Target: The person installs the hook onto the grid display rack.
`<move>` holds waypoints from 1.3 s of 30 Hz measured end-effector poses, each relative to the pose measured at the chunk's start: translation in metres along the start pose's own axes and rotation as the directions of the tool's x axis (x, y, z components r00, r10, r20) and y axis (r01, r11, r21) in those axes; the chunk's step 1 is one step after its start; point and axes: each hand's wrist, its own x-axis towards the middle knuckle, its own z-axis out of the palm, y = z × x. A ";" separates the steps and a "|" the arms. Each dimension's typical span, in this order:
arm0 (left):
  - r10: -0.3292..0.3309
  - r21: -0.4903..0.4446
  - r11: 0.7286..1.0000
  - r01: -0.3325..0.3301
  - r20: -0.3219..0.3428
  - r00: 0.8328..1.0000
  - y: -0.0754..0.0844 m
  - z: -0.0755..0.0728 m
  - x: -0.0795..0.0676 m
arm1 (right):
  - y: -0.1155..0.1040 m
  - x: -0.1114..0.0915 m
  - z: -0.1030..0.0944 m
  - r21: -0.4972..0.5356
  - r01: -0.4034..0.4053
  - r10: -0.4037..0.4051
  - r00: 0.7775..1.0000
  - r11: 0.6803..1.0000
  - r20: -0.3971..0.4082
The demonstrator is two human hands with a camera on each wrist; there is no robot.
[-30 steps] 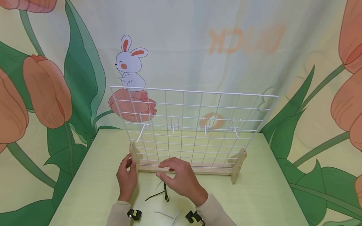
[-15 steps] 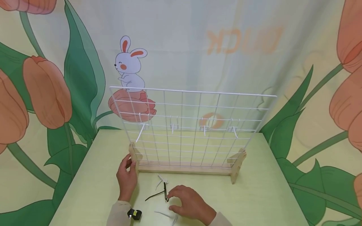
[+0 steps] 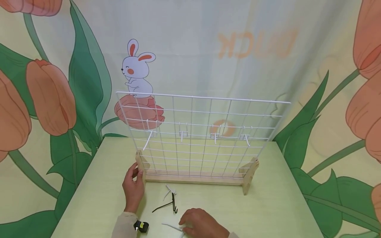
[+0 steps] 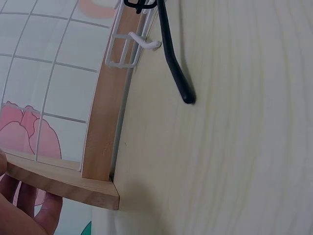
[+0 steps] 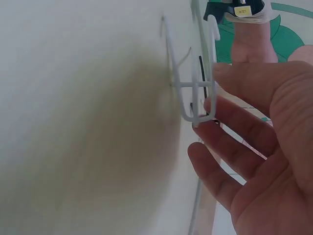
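My left hand (image 3: 133, 188) holds the wooden side foot (image 4: 63, 186) of the stand, its thumb on one face and fingers behind. My right hand (image 3: 200, 223) is low at the front of the table, fingers apart and slightly bent around one end of a white wire hook (image 5: 188, 84). In the right wrist view the thumb and fingertips are right at the hook's frame, with gaps between them. Part of this hook is hidden by the hand. A black hook (image 3: 173, 202) lies further back, beside another white hook (image 3: 169, 190).
A white wire grid (image 3: 202, 98) stands upright in the wooden base (image 3: 193, 179). Several white hooks hang in a row across it, including the leftmost hook (image 3: 148, 140). Behind the table (image 3: 274, 205) hangs a curtain printed with tulips and a rabbit (image 3: 136, 74).
My right hand has moved from in front of the base down towards the front of the table, past the black hook, to the nearest white hook. My left hand has stayed in place.
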 end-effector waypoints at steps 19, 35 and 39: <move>-0.001 0.009 1.000 0.001 0.005 1.000 -0.001 0.000 0.001 | -0.002 -0.018 0.014 0.150 -0.209 0.209 0.978 0.966 0.017; -0.005 0.032 0.999 0.005 0.007 1.000 -0.001 0.000 -0.001 | -0.017 -0.023 0.017 0.225 -0.291 0.290 0.956 0.930 0.040; -0.011 0.035 0.999 0.011 0.007 1.000 -0.002 0.000 -0.001 | -0.019 -0.024 0.021 0.230 -0.307 0.308 0.951 0.923 0.032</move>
